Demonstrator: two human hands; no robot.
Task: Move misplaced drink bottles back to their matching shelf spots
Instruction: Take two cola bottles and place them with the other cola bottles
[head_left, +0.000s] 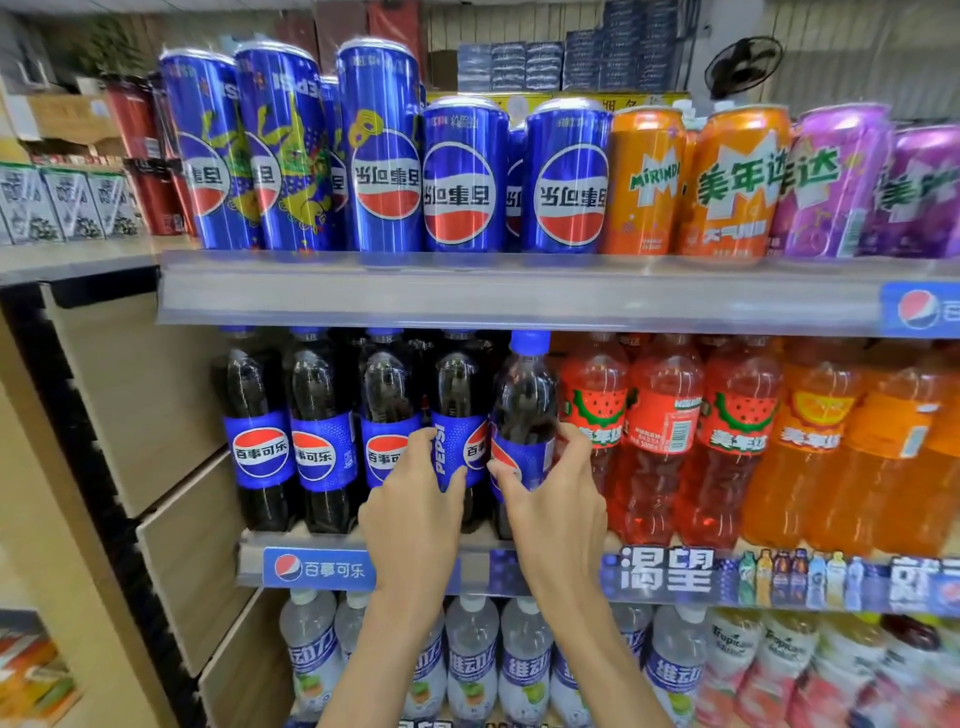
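Observation:
On the middle shelf (509, 569) stands a row of dark Pepsi bottles with blue labels. My right hand (558, 499) grips the rightmost Pepsi bottle (524, 405), which tilts slightly and stands a little forward of the row, beside the red watermelon Mirinda bottles (662, 431). My left hand (415, 499) rests its fingers around the neighbouring Pepsi bottle (460, 395), whose label is turned sideways.
Orange Mirinda bottles (831, 447) fill the shelf's right end. Blue Pepsi cans (462, 176), orange cans (732, 182) and purple cans (836, 182) stand on the shelf above. Clear sports-drink bottles (524, 670) and Tropicana bottles (732, 670) sit below. A wooden side panel (156, 441) closes the left.

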